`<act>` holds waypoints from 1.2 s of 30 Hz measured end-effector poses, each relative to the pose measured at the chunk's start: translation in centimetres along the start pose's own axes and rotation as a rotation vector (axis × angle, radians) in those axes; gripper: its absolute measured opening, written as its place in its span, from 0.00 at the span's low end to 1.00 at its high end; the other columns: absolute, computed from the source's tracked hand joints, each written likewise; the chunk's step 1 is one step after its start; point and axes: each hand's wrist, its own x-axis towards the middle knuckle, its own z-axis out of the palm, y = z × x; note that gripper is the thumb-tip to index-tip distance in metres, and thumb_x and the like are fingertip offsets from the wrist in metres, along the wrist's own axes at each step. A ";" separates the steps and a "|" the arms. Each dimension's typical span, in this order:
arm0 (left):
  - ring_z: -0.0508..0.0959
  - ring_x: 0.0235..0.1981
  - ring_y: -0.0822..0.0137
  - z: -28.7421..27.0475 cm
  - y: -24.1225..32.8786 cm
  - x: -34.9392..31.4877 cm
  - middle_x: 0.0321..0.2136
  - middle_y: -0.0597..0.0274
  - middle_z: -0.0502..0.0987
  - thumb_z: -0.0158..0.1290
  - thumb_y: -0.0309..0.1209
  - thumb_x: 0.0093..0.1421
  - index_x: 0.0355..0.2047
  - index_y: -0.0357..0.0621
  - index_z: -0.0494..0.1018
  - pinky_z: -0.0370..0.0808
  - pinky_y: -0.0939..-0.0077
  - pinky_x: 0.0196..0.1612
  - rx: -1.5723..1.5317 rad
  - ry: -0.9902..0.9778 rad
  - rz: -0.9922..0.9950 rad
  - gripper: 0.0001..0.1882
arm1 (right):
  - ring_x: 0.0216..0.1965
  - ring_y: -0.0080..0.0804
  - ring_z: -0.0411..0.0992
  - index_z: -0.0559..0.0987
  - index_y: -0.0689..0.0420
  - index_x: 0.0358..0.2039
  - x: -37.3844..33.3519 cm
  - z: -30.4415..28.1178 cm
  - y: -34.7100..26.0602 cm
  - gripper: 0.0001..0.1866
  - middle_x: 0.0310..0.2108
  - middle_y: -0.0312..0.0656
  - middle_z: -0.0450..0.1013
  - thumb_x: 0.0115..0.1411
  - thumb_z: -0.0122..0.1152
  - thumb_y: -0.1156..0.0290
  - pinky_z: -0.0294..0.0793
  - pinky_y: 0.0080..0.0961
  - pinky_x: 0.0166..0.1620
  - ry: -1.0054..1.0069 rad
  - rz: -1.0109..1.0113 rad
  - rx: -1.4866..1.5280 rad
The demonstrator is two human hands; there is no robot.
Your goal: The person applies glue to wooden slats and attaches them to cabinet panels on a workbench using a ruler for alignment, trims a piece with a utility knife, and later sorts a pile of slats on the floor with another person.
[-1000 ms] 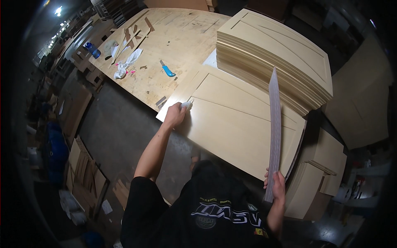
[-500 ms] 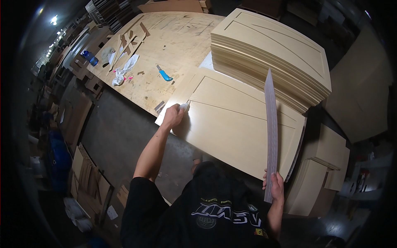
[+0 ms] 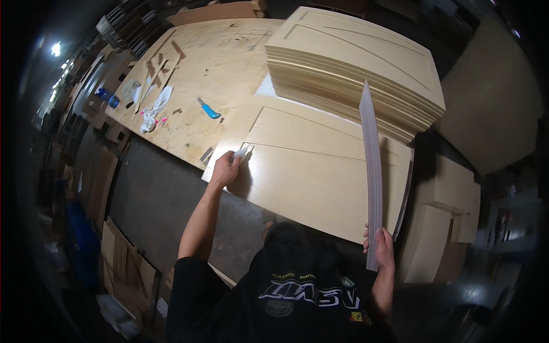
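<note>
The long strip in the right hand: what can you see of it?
The long strip is narrow, grey-brown and streaked lengthwise like wood grain, its far end tapering to a point in view. The right hand grips it near its lower end. It extends away from the person, overlapping the pale panel in view; contact there is unclear.

Bottle (image 3: 241,153) in left hand (image 3: 226,168), strip (image 3: 372,177) (right hand (image 3: 382,249))

My wooden table (image 3: 229,60) carries a blue knife (image 3: 210,110); left of it, white wrapping (image 3: 149,123) and brown strips (image 3: 175,54); right of it, a grooved panel (image 3: 309,183), a white sheet (image 3: 266,87).
</note>
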 end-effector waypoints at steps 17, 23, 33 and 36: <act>0.81 0.43 0.57 16.6 22.2 -11.4 0.42 0.48 0.81 0.53 0.29 0.65 0.51 0.37 0.75 0.77 0.67 0.49 -0.313 -0.946 0.643 0.15 | 0.27 0.24 0.72 0.74 0.66 0.56 -8.4 -5.8 1.7 0.36 0.36 0.40 0.73 0.74 0.34 0.43 0.73 0.22 0.29 0.531 -0.102 0.165; 0.79 0.45 0.49 18.6 26.8 -14.4 0.40 0.50 0.80 0.52 0.33 0.61 0.50 0.43 0.77 0.77 0.60 0.50 -0.120 -0.887 0.907 0.17 | 0.27 0.25 0.72 0.74 0.65 0.57 -11.1 -5.6 4.1 0.35 0.36 0.41 0.73 0.74 0.34 0.44 0.73 0.22 0.28 0.586 -0.046 0.159; 0.79 0.45 0.52 19.8 26.5 -13.2 0.43 0.56 0.79 0.53 0.34 0.61 0.54 0.48 0.73 0.79 0.61 0.48 0.103 -0.866 1.088 0.20 | 0.28 0.24 0.72 0.75 0.64 0.57 -11.1 -5.4 5.5 0.33 0.36 0.41 0.74 0.74 0.36 0.46 0.74 0.22 0.28 0.589 -0.054 0.171; 0.79 0.45 0.53 19.7 26.6 -13.6 0.44 0.56 0.78 0.53 0.35 0.61 0.54 0.50 0.72 0.80 0.61 0.46 0.146 -0.869 1.036 0.20 | 0.28 0.24 0.72 0.75 0.63 0.57 -10.7 -5.5 5.5 0.33 0.36 0.41 0.74 0.74 0.37 0.45 0.74 0.22 0.28 0.564 -0.043 0.149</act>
